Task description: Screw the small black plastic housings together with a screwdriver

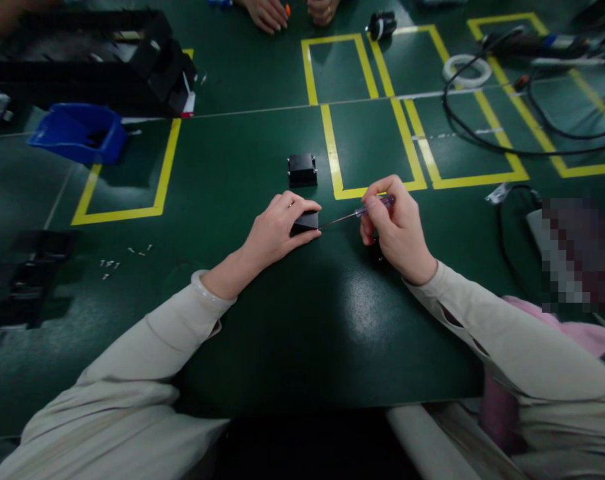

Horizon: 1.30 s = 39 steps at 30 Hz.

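My left hand (282, 227) grips a small black block (306, 222) on the green table, thumb and fingers on opposite sides of it. In my right hand (395, 227) is a screwdriver (375, 206) with a clear purplish handle, its thin shaft pointing left. The tip meets the right end of the block, near my left fingertips. Just beyond, a second black block (302, 169) with small metal bits at its corners rests on the table. Something small and dark lies partly hidden under my right hand. Several small screws (109, 264) are scattered to the left.
A blue bin (80, 132) and a large black tray (92, 63) stand at the back left, black parts (30, 277) at the far left. Cables (482, 137) and a white ring (466, 71) lie at the right. Another person's hands (267, 13) rest at the far edge.
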{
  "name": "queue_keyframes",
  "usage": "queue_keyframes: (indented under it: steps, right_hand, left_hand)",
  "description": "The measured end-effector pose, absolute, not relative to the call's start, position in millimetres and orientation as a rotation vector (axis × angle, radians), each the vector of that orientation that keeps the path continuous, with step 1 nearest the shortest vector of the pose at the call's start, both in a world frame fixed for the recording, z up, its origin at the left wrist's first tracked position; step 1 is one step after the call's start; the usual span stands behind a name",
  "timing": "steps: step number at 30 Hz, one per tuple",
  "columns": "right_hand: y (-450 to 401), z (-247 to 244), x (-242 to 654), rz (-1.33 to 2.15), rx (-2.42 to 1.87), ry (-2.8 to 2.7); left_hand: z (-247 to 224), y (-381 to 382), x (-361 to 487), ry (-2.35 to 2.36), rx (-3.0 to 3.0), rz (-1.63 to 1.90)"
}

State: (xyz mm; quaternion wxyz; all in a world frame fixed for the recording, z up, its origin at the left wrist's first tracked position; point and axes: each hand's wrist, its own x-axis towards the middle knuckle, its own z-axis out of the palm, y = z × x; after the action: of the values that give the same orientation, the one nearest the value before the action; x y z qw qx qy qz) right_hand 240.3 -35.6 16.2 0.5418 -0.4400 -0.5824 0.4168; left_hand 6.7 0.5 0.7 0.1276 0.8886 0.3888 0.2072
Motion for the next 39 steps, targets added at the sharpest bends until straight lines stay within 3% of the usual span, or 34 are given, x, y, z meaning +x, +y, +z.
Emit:
queue_keyframes:
  steps: [39]
  right_hand:
    - [-35.4, 13.9, 240.6, 0.944, -1.03, -1.399]
  left_hand:
    - [-1.9, 1.3, 6.9, 1.134, 2.603, 0.607]
